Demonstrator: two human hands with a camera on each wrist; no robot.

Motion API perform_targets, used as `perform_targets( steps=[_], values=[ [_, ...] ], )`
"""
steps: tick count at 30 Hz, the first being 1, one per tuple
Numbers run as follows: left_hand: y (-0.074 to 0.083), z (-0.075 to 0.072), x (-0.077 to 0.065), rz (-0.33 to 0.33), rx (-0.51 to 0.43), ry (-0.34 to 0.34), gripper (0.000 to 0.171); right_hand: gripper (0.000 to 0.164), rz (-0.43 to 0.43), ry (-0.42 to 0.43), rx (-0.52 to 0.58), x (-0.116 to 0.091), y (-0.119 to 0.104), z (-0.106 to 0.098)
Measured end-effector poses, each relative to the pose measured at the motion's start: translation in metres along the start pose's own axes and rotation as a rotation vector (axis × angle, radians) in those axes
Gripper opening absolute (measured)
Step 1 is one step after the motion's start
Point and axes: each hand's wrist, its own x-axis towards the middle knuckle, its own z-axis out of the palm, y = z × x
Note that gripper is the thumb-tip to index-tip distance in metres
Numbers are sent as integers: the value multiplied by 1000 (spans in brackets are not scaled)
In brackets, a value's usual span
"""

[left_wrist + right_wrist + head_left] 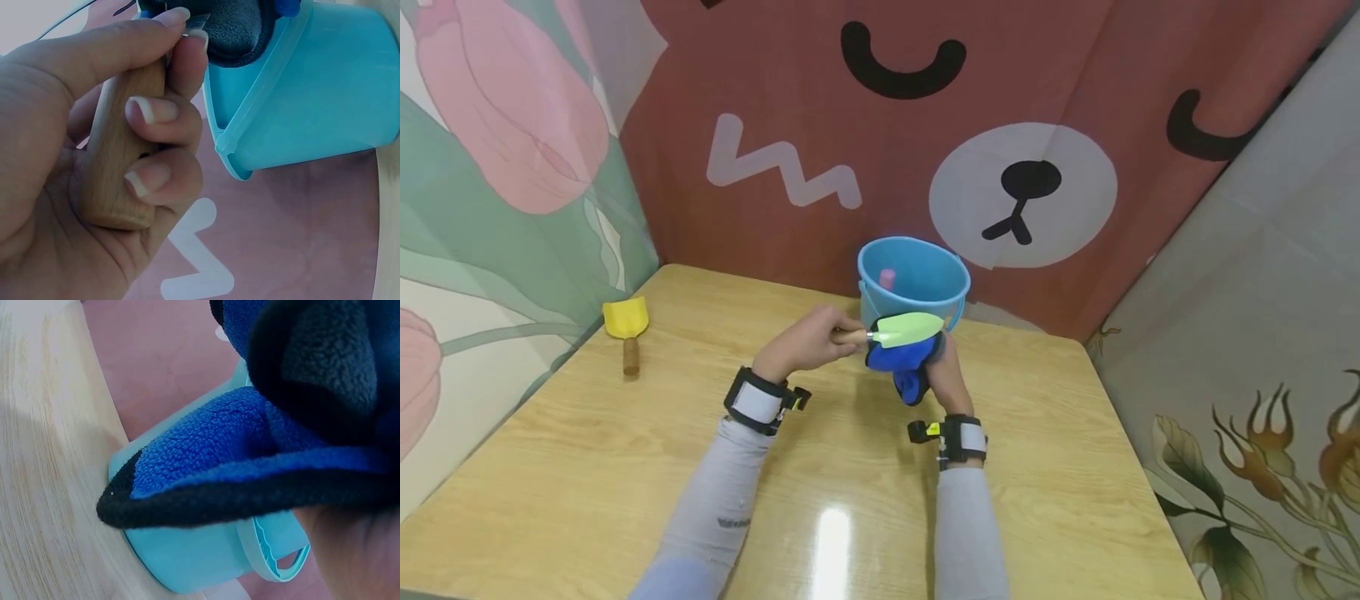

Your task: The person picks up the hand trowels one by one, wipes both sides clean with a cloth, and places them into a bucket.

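Note:
My left hand (pixel 808 340) grips the wooden handle (pixel 119 162) of a small garden trowel, its fingers and thumb curled round it. The trowel's light green blade (pixel 912 330) points right, over a blue fleece cloth (pixel 898 358) with black edging. That cloth is bunched and folded in my right hand (pixel 949 377), whose fingers are mostly hidden behind it. Dark grey fleece (pixel 328 356) shows on another part of it in the right wrist view. Both hands are raised in front of a light blue bucket (pixel 874 310), and the cloth overlaps its front.
Inside the bucket a pink piece (pixel 887 278) shows near the left wall. A yellow toy shovel (pixel 626 318) with a brown handle lies at the table's left edge. The wooden table (pixel 1037 500) meets a printed curtain (pixel 760 225) behind the bucket, with patterned sheets on both sides.

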Motion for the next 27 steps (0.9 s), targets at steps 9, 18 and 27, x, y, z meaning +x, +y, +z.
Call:
perform_targets(
  steps=[9,18,27],
  values=[
    [-4,5,-2,-7,25,6,18,26,3,-28,9,-11,-24,0],
    [-3,3,0,-14,22,12,20,29,37,8,26,-9,-19,-6],
    [-3,3,1,-27,-5,23,22,39,-27,49,68,-2,4,-12]
  ],
)
